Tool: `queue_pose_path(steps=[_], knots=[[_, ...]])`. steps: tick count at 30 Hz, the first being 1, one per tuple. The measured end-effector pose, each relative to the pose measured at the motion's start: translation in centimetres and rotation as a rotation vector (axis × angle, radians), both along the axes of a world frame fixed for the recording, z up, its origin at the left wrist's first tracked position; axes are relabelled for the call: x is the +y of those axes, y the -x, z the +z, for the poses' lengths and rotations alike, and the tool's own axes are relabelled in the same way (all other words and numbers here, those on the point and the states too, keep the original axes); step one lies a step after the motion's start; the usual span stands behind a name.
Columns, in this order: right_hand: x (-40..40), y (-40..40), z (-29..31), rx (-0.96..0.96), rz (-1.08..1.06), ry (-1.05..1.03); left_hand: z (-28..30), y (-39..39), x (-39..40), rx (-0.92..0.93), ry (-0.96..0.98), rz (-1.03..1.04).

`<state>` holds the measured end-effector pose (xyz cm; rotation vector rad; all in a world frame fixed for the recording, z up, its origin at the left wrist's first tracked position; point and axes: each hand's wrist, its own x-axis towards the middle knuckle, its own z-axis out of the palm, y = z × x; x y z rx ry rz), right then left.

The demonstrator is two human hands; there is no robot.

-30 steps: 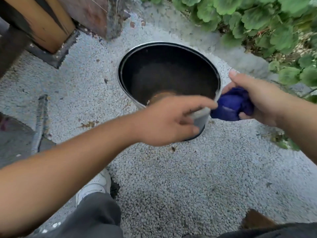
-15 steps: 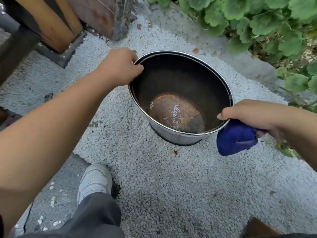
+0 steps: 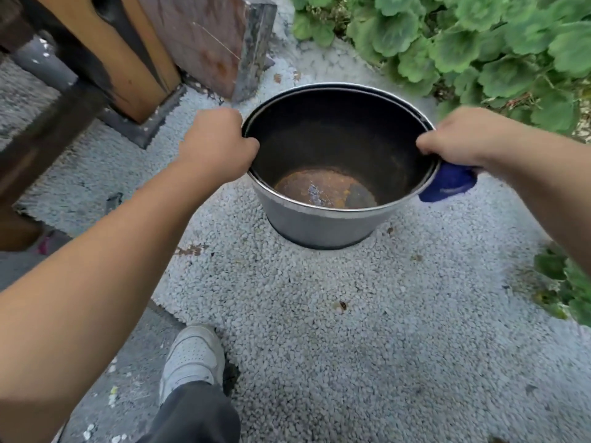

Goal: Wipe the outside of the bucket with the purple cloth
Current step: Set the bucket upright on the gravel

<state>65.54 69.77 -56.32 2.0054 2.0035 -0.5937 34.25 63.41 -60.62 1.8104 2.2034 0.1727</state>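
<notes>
A grey metal bucket [image 3: 323, 227] with a dark inside and a rusty bottom stands upright on white gravel. My left hand [image 3: 216, 143] grips its rim on the left side, fingers curled over the edge. My right hand [image 3: 454, 139] grips the rim on the right side and also holds the purple cloth [image 3: 447, 187], which hangs bunched against the bucket's outer wall below that hand. A thin wire handle lies along the far rim.
A wooden post and a dark stone block [image 3: 204, 43] stand at the back left. Green leafy plants [image 3: 479, 43] fill the back right and the right edge. My white shoe [image 3: 192, 356] rests on the ground near the bottom.
The bucket has gone from tilted to upright on the gravel. My left hand moved from the near rim to the left rim. My right hand shifted with the cloth onto the right rim.
</notes>
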Motion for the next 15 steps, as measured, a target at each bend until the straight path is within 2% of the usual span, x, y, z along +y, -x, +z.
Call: queue_pose_path(steps=[5, 9, 13, 15], knots=[[4.4, 2.9, -0.9, -0.025, 0.053, -0.114, 0.6, 1.7, 2.1, 0.056, -0.078, 0.037], [6.5, 3.6, -2.3, 0.000, 0.017, -0.145, 0.0, 1.7, 3.7, -0.030, -0.095, 0.124], [6.5, 2.7, -3.1, 0.158, -0.076, -0.146, -0.6, 1.8, 3.9, -0.110, -0.153, 0.165], [5.4, 1.5, -2.8, 0.384, -0.211, -0.086, -1.4, 2.2, 2.7, -0.341, -0.193, 0.253]])
